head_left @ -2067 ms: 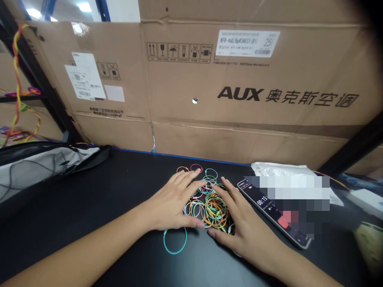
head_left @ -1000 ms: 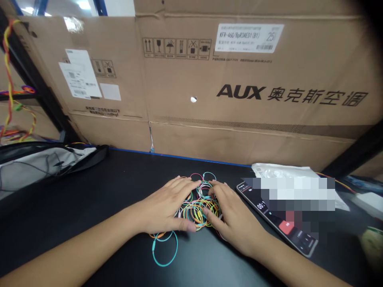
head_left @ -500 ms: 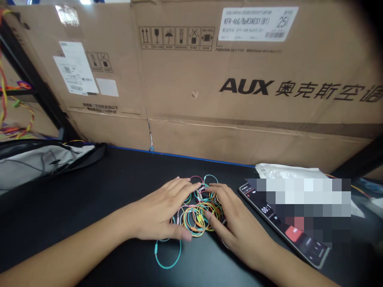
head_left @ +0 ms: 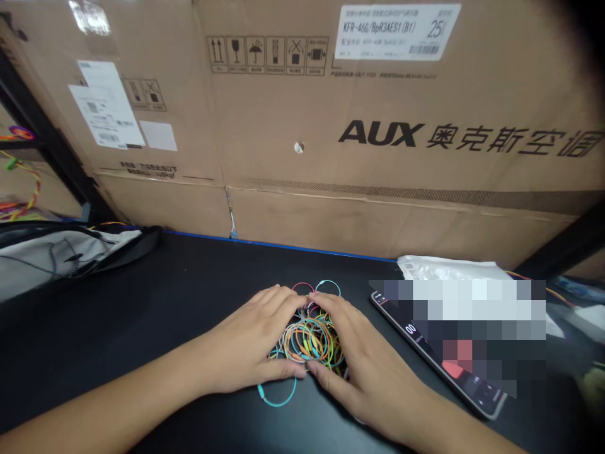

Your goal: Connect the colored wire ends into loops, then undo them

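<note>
A tangled heap of thin coloured cable loops (head_left: 309, 337), with small coloured connectors, lies on the black table. My left hand (head_left: 253, 334) curves along its left side, thumb apart from the fingers. On the other side my right hand (head_left: 357, 347) curves in the same way. Both sets of fingertips meet or nearly meet behind the heap, and the thumbs come close together in front. A turquoise loop (head_left: 278, 405) sticks out below my left thumb. Another light-blue loop (head_left: 328, 282) and a red loop (head_left: 302, 284) show beyond the fingertips. The hands hide the heap's outer edges.
A large cardboard box (head_left: 265, 139) stands like a wall behind the black table (head_left: 189, 302). To the right lie a phone (head_left: 467, 384) and a white plastic package (head_left: 449, 268), partly pixelated. A grey-and-black bag (head_left: 70, 258) lies at the left.
My hands have come closer together around the heap, thumbs and fingertips nearly closing the ring. The loops are bunched tighter, and the front turquoise loop has shifted right and up. The view has shifted slightly.
</note>
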### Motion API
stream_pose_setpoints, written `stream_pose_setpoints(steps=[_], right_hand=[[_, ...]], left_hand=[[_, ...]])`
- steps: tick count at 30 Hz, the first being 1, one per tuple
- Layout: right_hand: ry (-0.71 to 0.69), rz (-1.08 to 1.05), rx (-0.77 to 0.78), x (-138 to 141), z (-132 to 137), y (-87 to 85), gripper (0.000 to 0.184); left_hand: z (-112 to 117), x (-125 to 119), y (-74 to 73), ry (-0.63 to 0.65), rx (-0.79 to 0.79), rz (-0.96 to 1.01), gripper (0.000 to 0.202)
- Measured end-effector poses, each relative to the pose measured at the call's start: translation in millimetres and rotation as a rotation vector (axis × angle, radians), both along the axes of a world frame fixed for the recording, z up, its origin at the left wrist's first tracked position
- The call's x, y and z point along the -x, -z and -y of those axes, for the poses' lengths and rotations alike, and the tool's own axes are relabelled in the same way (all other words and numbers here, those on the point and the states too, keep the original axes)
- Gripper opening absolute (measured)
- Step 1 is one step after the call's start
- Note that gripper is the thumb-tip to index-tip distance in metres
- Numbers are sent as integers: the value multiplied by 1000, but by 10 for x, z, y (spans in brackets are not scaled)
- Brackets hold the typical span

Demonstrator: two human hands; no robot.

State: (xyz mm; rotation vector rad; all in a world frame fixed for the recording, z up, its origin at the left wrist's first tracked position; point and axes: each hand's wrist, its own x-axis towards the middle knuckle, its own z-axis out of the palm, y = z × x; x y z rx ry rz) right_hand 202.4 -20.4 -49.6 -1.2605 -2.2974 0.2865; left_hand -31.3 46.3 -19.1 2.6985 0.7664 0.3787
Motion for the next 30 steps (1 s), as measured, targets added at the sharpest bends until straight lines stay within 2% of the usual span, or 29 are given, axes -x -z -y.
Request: stream_pose_setpoints(steps=[4, 12, 16, 18, 21, 23, 27, 30], right_hand=[[-12, -26, 9, 2, 0, -5, 78], [-16, -49, 36, 4, 19, -17, 79], [43, -60, 18, -59, 0, -38, 87], [84, -66, 33, -114, -39, -37, 105], [67, -43, 114, -197, -103, -41, 137], [48, -52, 182, -248, -101, -58, 145], [65, -25, 256, -385, 109, -83, 150], [89, 87, 221, -501, 341, -38, 155]], left_hand=[[25, -58, -45, -25, 37, 4, 55], [39, -48, -34, -11, 5, 38, 51], [-117, 102, -91, 25, -40, 51, 73], [-250, 207, -104, -40, -47, 36, 84], [-424, 334, -90, -49, 23, -125, 95], [-483, 379, -78, -51, 53, -170, 99], [-505, 442, -111, -43, 118, -236, 111], [-517, 525, -157, -27, 172, -311, 125]])
